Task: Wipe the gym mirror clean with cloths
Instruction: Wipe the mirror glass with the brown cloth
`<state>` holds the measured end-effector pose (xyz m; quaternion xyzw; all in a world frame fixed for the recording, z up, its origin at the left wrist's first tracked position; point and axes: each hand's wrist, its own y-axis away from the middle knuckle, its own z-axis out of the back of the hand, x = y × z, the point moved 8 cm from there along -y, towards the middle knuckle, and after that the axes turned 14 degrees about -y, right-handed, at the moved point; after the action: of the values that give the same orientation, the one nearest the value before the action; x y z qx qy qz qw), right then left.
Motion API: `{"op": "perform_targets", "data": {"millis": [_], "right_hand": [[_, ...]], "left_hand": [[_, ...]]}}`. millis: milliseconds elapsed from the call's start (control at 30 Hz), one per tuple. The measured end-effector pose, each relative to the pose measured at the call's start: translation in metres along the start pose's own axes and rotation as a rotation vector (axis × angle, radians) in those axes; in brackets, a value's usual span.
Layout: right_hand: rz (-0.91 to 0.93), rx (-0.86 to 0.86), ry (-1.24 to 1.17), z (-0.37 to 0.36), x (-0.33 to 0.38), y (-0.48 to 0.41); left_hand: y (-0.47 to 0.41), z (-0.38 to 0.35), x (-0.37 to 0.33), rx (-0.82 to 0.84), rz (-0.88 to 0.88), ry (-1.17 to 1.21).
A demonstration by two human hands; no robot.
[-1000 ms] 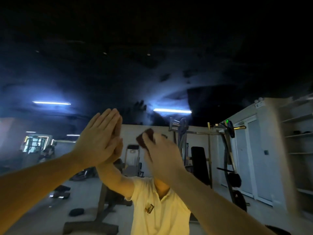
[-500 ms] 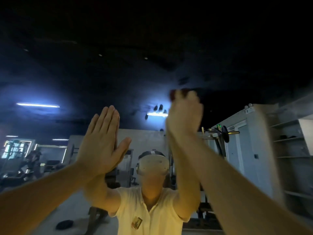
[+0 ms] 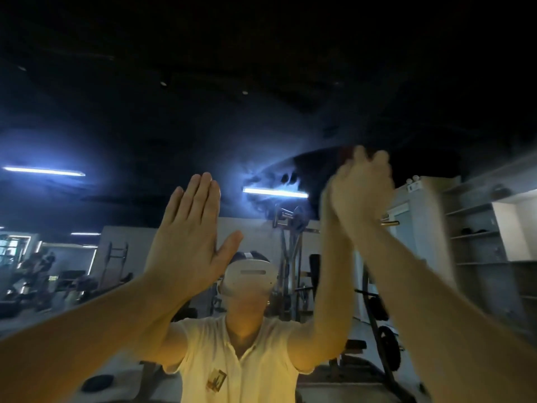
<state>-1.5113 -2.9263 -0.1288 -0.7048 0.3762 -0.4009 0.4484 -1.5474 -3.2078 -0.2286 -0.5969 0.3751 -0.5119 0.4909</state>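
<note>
Mirror (image 3: 261, 126): fills the view, far side of both arms; upper area dark, with hazy smears (image 3: 279, 177) approx. centre, around a reflected light tube (image 3: 274, 192). L hand (image 3: 189, 231): raised, left of centre, palm toward the glass, back toward the camera. Its fingers (image 3: 200, 199) are straight and together, pointing up; thumb spread out to the right. Its reflection meets it along the fingertip edge, so the hand lies flat on the glass and holds nothing. R hand (image 3: 360, 193): raised higher, right of centre, motion-blurred. Fingers are curled and clamped on the cloth (image 3: 345, 154). Only a dark reddish edge of the cloth shows, at the top left of the fingers; the rest is hidden behind the hand, against the glass. Exact finger layout: cannot tell, due to blur. The reflected R forearm stands upright just left of the real one. Reflection, centre low: person in a pale shirt (image 3: 241, 365) w/ a small badge on the chest, and a white headset (image 3: 250, 276). Reflected bkgd: second light tube (image 3: 43, 171) far left; gym rack (image 3: 287, 242) behind the person; weight plate (image 3: 389, 349) low right; open shelves (image 3: 476, 237) at the right edge, w/ a few small dark items, too small to identify. Far-left machines are dim and indistinct.
</note>
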Motion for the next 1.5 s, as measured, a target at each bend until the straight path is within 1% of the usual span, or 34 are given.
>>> {"op": "perform_targets", "data": {"millis": [33,100,133,167,233,267,300,367,433,500,533,567,600,633,700,767,800,833,867,933,967,1000,1033,1100,1167,1200,1233,1267,1300,1367,1400,1433,1467,1500], "right_hand": [[0.017,-0.012,-0.033,-0.007,0.024,0.019],[0.144,0.033,-0.158,-0.021,0.079,0.064],[0.224,0.111,-0.228,-0.027,0.103,0.085],[0.315,0.237,-0.293,-0.032,0.120,0.104],[0.544,0.467,-0.373,-0.032,0.131,0.129],[0.652,0.492,-0.358,-0.025,0.123,0.128],[0.714,0.478,-0.304,-0.018,0.108,0.119],[0.665,0.409,-0.133,-0.012,0.072,0.077],[0.461,0.307,-0.016,-0.010,0.036,0.024],[0.213,0.169,-0.064,-0.005,0.023,0.001],[0.124,0.127,-0.098,-0.006,0.029,0.008],[0.096,0.118,-0.118,-0.010,0.038,0.025],[0.116,0.145,-0.150,-0.014,0.050,0.050],[0.191,0.210,-0.191,-0.018,0.065,0.080],[0.450,0.395,-0.286,-0.018,0.087,0.135],[0.729,0.492,-0.231,-0.014,0.090,0.133],[0.774,0.493,-0.142,-0.016,0.086,0.112],[0.743,0.465,-0.062,-0.020,0.082,0.084],[0.641,0.423,-0.029,-0.021,0.078,0.053],[0.373,0.271,-0.079,-0.018,0.064,0.009],[0.272,0.205,-0.126,-0.016,0.062,0.008],[0.222,0.194,-0.141,-0.018,0.063,0.022],[0.219,0.237,-0.150,-0.020,0.063,0.045],[0.329,0.349,-0.215,-0.012,0.063,0.103],[0.549,0.433,-0.221,0.000,0.053,0.136],[0.698,0.447,-0.167,0.002,0.047,0.132],[0.795,0.452,-0.087,0.002,0.039,0.116],[0.807,0.420,-0.010,0.000,0.029,0.091],[0.728,0.359,0.036,0.000,0.021,0.060],[0.387,0.214,0.040,0.005,-0.001,0.008],[0.236,0.139,0.023,0.005,-0.004,0.000],[0.139,0.088,0.009,0.002,0.001,0.004],[0.097,0.070,-0.012,-0.003,0.013,0.018],[0.101,0.076,-0.057,-0.006,0.029,0.039]], "left_hand": [[0.001,0.000,0.000,0.000,-0.004,0.013],[0.001,0.001,0.000,-0.001,0.000,0.046],[0.001,0.002,0.001,-0.003,-0.001,0.063],[0.001,0.004,0.001,-0.004,-0.010,0.078],[0.003,0.005,0.002,0.000,-0.041,0.093],[0.003,0.005,0.004,0.006,-0.049,0.085],[0.003,0.004,0.005,0.011,-0.054,0.072],[0.003,0.002,0.007,0.014,-0.051,0.057],[0.004,0.002,0.007,0.015,-0.052,0.053],[0.005,0.002,0.006,0.006,-0.044,0.065],[0.005,0.003,0.006,0.002,-0.040,0.070],[0.005,0.003,0.006,0.002,-0.039,0.074],[0.007,0.003,0.005,0.001,-0.040,0.076],[0.008,0.002,0.005,-0.004,-0.040,0.078],[0.008,0.003,0.005,-0.013,-0.047,0.083],[0.009,0.004,0.006,-0.014,-0.056,0.086],[0.009,0.004,0.006,-0.017,-0.058,0.082],[0.009,0.004,0.007,-0.020,-0.060,0.073],[0.010,0.004,0.007,-0.022,-0.060,0.066],[0.011,0.004,0.007,-0.022,-0.064,0.066],[0.011,0.004,0.006,-0.026,-0.065,0.067],[0.010,0.004,0.007,-0.025,-0.066,0.067],[0.010,0.005,0.006,-0.020,-0.065,0.072],[0.010,0.005,0.006,-0.020,-0.063,0.082],[0.010,0.005,0.006,-0.025,-0.062,0.083],[0.010,0.005,0.006,-0.025,-0.065,0.083],[0.011,0.004,0.006,-0.025,-0.065,0.083],[0.011,0.003,0.006,-0.026,-0.062,0.079],[0.011,0.002,0.006,-0.023,-0.060,0.073],[0.010,0.001,0.006,-0.014,-0.058,0.062],[0.011,0.001,0.006,-0.018,-0.057,0.061],[0.011,0.001,0.006,-0.024,-0.056,0.062],[0.011,0.001,0.006,-0.023,-0.057,0.064],[0.012,0.001,0.005,-0.018,-0.062,0.064]]}}
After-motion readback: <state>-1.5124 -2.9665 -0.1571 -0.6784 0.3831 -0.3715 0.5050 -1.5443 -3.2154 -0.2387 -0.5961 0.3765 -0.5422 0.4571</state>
